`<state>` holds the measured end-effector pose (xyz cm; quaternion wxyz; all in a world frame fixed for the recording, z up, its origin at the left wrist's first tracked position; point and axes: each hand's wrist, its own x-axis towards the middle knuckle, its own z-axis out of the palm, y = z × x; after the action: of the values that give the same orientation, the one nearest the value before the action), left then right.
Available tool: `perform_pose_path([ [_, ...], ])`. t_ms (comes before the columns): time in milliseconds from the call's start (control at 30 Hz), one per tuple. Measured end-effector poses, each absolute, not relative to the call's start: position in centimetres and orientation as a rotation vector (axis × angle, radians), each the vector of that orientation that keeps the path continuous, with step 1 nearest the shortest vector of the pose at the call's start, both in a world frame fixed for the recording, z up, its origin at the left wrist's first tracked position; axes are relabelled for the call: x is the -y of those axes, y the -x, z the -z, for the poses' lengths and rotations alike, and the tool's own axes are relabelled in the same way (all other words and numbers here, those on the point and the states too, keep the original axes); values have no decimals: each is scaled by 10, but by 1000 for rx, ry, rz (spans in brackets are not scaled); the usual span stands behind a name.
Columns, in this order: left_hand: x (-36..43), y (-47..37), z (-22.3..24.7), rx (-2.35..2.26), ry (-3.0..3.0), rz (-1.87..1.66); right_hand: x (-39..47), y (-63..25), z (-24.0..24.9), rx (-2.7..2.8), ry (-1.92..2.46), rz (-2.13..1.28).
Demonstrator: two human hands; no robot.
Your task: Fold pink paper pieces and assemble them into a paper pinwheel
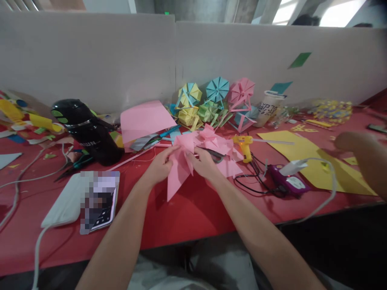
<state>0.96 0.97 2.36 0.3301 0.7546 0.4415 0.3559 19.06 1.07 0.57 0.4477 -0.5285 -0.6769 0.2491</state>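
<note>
Between my two hands is a folded piece of pink paper (178,173), its pointed end hanging toward the table's front edge. My left hand (163,161) pinches its left side, and my right hand (204,161) grips its right side, with some fingertips hidden behind the folds. Just beyond and right of my right hand lie more folded pink paper pieces (211,139), partly over a dark-handled tool I cannot make out. A yellow hot glue gun (244,146) lies to the right, a clear glue stick poking from its back.
A black bottle (90,133), a phone (101,205) and a white pouch (65,201) are on the left. Folded paper wheels (217,89) stand by the partition. A purple power socket (288,181) with cables and yellow paper (302,157) lie right, near another person's arm (363,157).
</note>
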Motion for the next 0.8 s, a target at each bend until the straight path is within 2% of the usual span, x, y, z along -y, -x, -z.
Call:
perform_pose_path([
  [200,-13,3,-20,-1236,-2018,-908,-14,-202,-9,1560,1329,-947],
  [333,-9,2,-17,-1362,-2023,-700,-10,-203,-9,1726,1496,-1081],
  [567,-8,1,-14,-1472,-2203,-459,-10,-202,-5,1870,1580,-753],
  [800,-9,-4,-14,-1604,-2319,-274,-17,-203,9,1792,1617,-675],
])
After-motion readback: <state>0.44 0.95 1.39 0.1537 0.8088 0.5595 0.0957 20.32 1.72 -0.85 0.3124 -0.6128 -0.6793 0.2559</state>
